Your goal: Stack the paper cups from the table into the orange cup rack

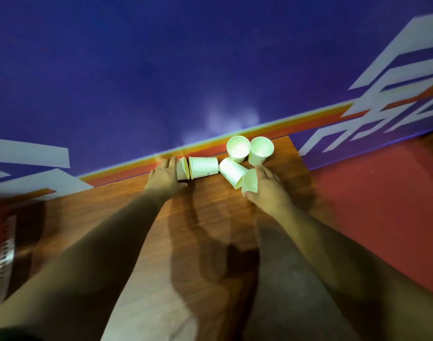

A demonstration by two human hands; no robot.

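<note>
The brown wooden table [210, 207] bore six white paper cups [203, 167] clustered at its far edge. The left hand [165, 177] curled round the leftmost tipped cup [182, 168] and the right hand [267, 190] gripped the rightmost tipped cup [249, 180], probably for nesting. The two upright cups [238, 148] were empty. The orange cup rack could not be made out.

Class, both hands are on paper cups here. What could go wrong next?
Lifting the end cup in the left hand could set the side-lying cup beside it rolling. The two upright cups stand near the table edge and the right hand gripping a tilted cup; a bump might topple them.
</note>
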